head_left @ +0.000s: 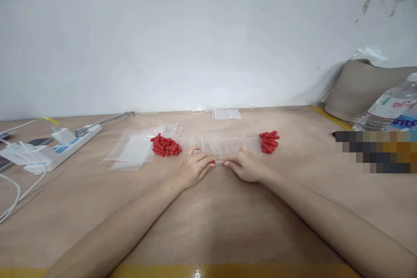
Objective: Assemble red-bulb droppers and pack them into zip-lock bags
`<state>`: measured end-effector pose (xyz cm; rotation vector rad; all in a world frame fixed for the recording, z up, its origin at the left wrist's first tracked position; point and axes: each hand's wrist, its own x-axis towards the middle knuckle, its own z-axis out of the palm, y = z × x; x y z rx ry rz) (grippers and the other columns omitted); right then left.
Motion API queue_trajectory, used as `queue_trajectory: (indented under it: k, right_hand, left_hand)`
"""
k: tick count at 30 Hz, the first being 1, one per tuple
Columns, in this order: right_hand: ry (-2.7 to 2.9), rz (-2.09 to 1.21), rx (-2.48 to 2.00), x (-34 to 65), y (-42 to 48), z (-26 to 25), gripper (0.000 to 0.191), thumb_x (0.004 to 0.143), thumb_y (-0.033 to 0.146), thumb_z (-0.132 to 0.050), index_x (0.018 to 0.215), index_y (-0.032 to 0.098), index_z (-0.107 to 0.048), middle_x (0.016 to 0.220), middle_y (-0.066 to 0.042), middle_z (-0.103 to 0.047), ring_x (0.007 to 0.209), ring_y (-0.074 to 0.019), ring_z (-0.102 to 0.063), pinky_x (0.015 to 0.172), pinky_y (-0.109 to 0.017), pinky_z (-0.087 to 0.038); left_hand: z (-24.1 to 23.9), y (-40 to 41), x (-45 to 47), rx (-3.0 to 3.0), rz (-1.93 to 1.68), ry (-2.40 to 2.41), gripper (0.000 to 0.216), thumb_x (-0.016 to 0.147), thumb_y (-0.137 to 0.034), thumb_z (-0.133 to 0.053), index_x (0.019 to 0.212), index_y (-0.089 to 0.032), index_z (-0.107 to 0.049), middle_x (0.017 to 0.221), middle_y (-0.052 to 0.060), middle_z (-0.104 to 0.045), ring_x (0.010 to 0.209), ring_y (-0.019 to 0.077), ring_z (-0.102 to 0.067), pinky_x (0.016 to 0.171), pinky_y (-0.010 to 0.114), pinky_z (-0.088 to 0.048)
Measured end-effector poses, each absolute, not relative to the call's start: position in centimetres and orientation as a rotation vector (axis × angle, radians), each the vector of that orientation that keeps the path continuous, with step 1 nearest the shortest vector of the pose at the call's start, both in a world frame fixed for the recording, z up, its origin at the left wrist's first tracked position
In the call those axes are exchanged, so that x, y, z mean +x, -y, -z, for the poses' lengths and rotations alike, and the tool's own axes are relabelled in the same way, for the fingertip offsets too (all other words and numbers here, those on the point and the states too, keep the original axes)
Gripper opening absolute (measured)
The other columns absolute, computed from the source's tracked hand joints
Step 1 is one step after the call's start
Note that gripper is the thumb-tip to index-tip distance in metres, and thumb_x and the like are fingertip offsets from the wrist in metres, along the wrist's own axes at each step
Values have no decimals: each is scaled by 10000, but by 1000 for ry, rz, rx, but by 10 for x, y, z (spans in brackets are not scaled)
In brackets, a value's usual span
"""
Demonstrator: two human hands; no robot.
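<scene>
A row of several clear plastic tubes [224, 143] lies across the middle of the wooden table [208, 217]. A pile of red caps [165, 145] sits at its left end and a second pile of red caps [269, 141] at its right end. My left hand [194, 168] pinches a red cap at its fingertips. My right hand [245, 165] pinches one end of a clear tube [219, 162]. The two hands meet fingertip to fingertip just in front of the row of tubes.
Clear zip bags [137, 148] lie left of the caps, and another small bag [226, 114] lies near the wall. A white power strip [61, 147] with chargers and cables sits at the far left. A water bottle [391, 108] and a beige bag [361, 87] stand at the right.
</scene>
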<state>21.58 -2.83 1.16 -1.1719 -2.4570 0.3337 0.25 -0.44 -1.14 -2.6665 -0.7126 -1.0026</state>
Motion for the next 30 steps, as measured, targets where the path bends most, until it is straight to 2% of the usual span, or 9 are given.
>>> queue_trajectory:
  k: [8,12,15,19,25,30]
  right_hand:
    - [2499,-374,-1201,217,25,-14,294,875,258,-382,681,189,-592,565,21,-589,518,-103,-458,767,-323,-307]
    - [2397,-290,-1146,219,23,-14,225,878,246,-390,909,230,-612,803,-14,-668,678,-146,-561,794,-357,-291]
    - [2306,-256,-1064,220,22,-10,210,855,241,-446,1021,206,-570,908,-46,-653,743,-154,-568,777,-335,-327]
    - [2236,-186,-916,222,20,0,164,852,240,-457,905,161,-591,817,-62,-628,735,-146,-551,680,-268,-371]
    - [2241,198,-866,219,20,9,206,880,230,-414,859,170,-609,715,-27,-639,607,-113,-510,662,-299,-278]
    - [2292,282,-892,217,22,6,251,882,227,-382,794,157,-607,640,-18,-620,533,-98,-447,654,-304,-230]
  left_hand:
    - [10,3,3,-2685,1013,610,121,844,-229,-500,913,-187,-590,762,0,-651,666,98,-578,874,337,-368]
    - [7,1,1,-2760,1198,769,123,807,-253,-565,909,-191,-596,788,-3,-667,700,105,-589,830,317,-378]
    - [7,0,-1,-2770,1290,887,160,775,-288,-606,909,-201,-608,807,-1,-672,720,118,-589,799,314,-381]
    - [7,-1,-2,-2809,1328,898,182,771,-281,-609,933,-199,-619,797,10,-666,717,123,-584,744,294,-399]
    - [7,1,0,-2828,1350,930,98,786,-256,-592,847,-194,-638,745,-5,-664,673,110,-579,707,277,-400]
    - [5,4,1,-2838,1334,869,112,790,-268,-583,840,-185,-639,716,4,-660,651,113,-575,702,286,-407]
